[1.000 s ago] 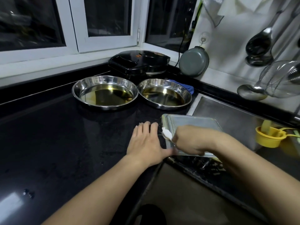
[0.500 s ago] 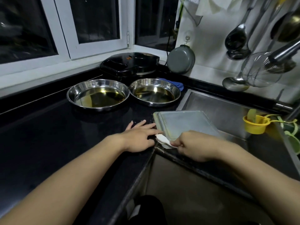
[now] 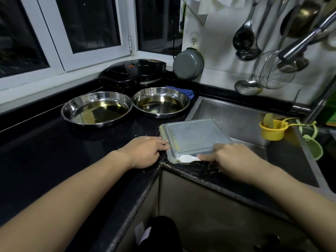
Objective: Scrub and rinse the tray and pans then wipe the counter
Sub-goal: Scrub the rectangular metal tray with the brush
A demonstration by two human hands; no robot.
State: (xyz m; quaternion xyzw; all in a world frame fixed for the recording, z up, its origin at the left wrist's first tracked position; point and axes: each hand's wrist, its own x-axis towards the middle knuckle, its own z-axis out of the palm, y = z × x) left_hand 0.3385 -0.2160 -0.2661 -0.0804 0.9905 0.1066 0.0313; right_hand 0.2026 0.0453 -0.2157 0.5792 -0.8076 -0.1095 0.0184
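Fingers (image 3: 207,157) of R hand (image 3: 234,160) pinch white scraper (image 3: 187,158) on tray (image 3: 192,137) near edge. L hand (image 3: 145,151) curled, fingertips touching tray's left rim. Tray sits across sink (image 3: 236,117) corner; 2 oily pans (image 3: 97,109) behind on counter (image 3: 36,151).

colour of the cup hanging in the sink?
Yellow cup, clearest in the head view.

Tray (image 3: 192,135) on sink (image 3: 236,115) corner, two pans (image 3: 96,109) behind-left on counter (image 3: 45,151).
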